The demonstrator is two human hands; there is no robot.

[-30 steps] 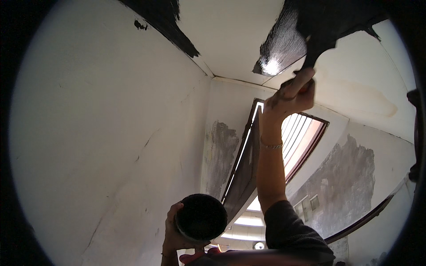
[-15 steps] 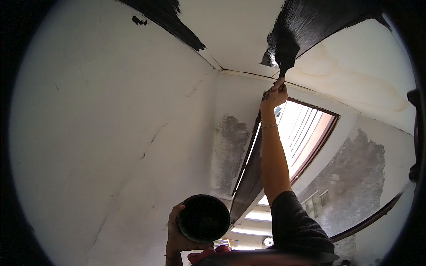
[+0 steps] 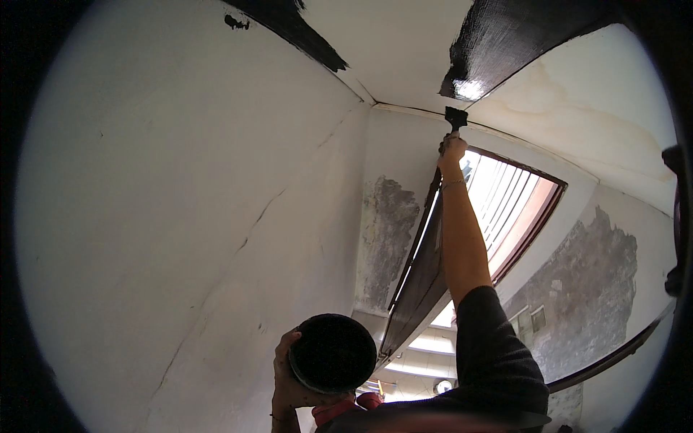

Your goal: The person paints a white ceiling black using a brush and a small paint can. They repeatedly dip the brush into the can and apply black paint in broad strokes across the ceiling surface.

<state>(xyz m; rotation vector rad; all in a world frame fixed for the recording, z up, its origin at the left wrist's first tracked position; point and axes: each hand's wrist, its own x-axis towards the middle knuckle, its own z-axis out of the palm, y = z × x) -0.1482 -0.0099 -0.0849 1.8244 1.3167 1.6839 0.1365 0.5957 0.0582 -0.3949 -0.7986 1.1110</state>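
My right hand (image 3: pixel 452 148) is raised at arm's length, its fingers closed around the handle of a paintbrush (image 3: pixel 456 117) with black bristles. The brush sits just below the lower end of a broad, wet black paint patch (image 3: pixel 520 50) on the ceiling; I cannot tell whether it touches the surface. Low in the view, my left hand (image 3: pixel 286 375) grips a round dark tub (image 3: pixel 335 353) by its side. The inside of the tub looks black, and its contents are hard to make out.
Another black strip (image 3: pixel 303 36) runs along the ceiling edge above the cracked white wall (image 3: pixel 180 216). Beneath my raised arm stand a dark open door (image 3: pixel 415 303) and a bright barred window (image 3: pixel 498 195). Grey patches (image 3: pixel 585 281) mark the walls.
The brush has come away from the black patch and moved down, its bristle end now showing apart from the paint. The view has shifted slightly; my left hand keeps the tub in place.
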